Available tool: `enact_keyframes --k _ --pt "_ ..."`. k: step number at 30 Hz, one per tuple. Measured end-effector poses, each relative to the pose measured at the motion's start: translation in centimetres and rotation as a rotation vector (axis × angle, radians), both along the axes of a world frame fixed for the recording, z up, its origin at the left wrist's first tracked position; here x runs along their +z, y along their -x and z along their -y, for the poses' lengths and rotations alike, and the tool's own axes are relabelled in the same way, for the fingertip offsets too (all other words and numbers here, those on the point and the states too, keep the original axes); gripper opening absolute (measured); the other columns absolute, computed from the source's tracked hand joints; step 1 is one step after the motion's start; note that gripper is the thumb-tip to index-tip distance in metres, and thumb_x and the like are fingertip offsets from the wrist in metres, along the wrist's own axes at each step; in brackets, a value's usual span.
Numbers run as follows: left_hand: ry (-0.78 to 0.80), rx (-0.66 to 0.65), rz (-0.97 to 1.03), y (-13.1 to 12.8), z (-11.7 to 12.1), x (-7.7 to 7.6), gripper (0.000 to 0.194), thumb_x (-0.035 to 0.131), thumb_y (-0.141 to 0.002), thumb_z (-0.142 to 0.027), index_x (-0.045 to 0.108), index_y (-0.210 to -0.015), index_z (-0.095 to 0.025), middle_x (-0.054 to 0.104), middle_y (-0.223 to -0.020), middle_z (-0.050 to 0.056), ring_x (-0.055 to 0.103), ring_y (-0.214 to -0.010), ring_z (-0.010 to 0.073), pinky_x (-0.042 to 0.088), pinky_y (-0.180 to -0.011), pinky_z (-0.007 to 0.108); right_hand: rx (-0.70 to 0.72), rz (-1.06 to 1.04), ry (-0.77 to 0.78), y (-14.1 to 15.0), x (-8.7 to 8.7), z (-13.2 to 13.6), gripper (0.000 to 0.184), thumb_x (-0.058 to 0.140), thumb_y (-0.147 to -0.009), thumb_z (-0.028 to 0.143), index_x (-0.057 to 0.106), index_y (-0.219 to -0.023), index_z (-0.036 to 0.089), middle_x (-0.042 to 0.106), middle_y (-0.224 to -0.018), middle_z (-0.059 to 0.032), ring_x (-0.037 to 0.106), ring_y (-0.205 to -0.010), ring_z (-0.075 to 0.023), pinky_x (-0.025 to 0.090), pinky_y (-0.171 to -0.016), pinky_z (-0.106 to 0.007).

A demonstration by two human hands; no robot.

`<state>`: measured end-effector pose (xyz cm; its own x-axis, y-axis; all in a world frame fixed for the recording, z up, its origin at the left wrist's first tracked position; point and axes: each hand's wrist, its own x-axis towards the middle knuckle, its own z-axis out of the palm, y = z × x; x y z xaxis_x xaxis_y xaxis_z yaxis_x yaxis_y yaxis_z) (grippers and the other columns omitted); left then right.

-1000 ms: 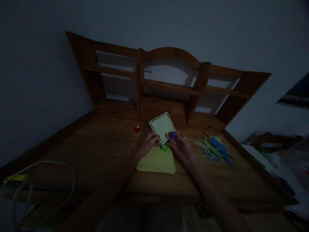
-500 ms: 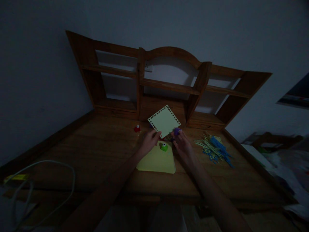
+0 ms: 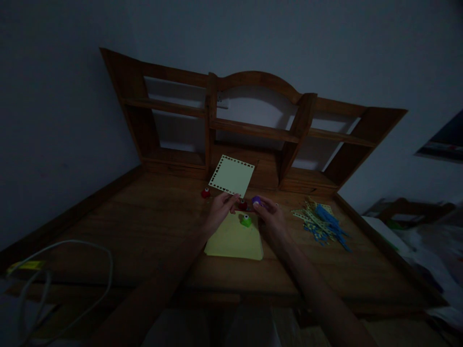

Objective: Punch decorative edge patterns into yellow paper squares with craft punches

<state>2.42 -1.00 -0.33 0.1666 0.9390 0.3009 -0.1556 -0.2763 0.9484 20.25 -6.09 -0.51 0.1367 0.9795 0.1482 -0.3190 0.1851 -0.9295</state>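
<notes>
Paper in a pale yellow, squared stack lies nearest us on the brown wooden desk, with a small green plastic gadget sitting near its far edge. Off to our right is a loose heap of yellow and blue paper scraps, well apart from our fingers. Beyond the stack, our left hand pinches a pale, square paper sheet by its nearest corner, thumb and fingers pressed together, while our right hand has its fingers closed around a small, rounded purple plastic gadget, probably a craft punch. Small dark holes line three of the sheet's edges; the one toward our right looks plain. We do best with a light pinch close to the corner, so the thin sheet neither creases nor swings, and with the purple gadget square to any edge it meets. A dark red gadget sits between our hands, another red plastic one farther left, both worth avoiding with our knuckles. Behind stands the brown wooden shelf unit.
</notes>
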Motion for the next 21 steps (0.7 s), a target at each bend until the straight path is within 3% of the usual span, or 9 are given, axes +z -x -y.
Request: enact_keyframes --k 4,10,21 --pt "-0.058 0.001 -0.019 -0.2 0.1 0.3 0.036 0.063 -0.080 -0.049 0.062 -0.079 -0.014 0.061 -0.067 0.000 0.047 -0.045 0.0070 0.038 -0.046 0.020 0.005 0.041 -0.018 0.4 -0.6 -0.3 0.045 0.082 -0.065 0.030 0.065 -0.107 0.024 0.072 -0.098 -0.0036 0.067 -0.083 -0.0194 0.052 -0.079 -0.036" --pt "-0.060 0.009 -0.077 -0.6 0.5 0.5 0.036 0.066 -0.078 -0.050 0.060 -0.074 -0.014 0.051 -0.049 -0.004 0.047 -0.041 0.0088 0.037 -0.043 0.020 0.058 0.036 -0.072 0.8 -0.2 -0.1 0.040 0.081 -0.066 0.024 0.067 -0.103 0.024 0.072 -0.096 -0.0025 0.066 -0.083 -0.0160 0.051 -0.079 -0.031" --pt "-0.057 -0.005 -0.066 -0.8 1.2 1.0 0.036 0.066 -0.077 -0.049 0.063 -0.079 -0.013 0.064 -0.065 0.002 0.053 -0.049 0.0102 0.036 -0.040 0.018 0.061 0.058 -0.055 0.8 0.0 0.0 0.042 0.082 -0.063 0.026 0.067 -0.103 0.024 0.072 -0.089 -0.0013 0.066 -0.078 -0.0159 0.050 -0.075 -0.030"
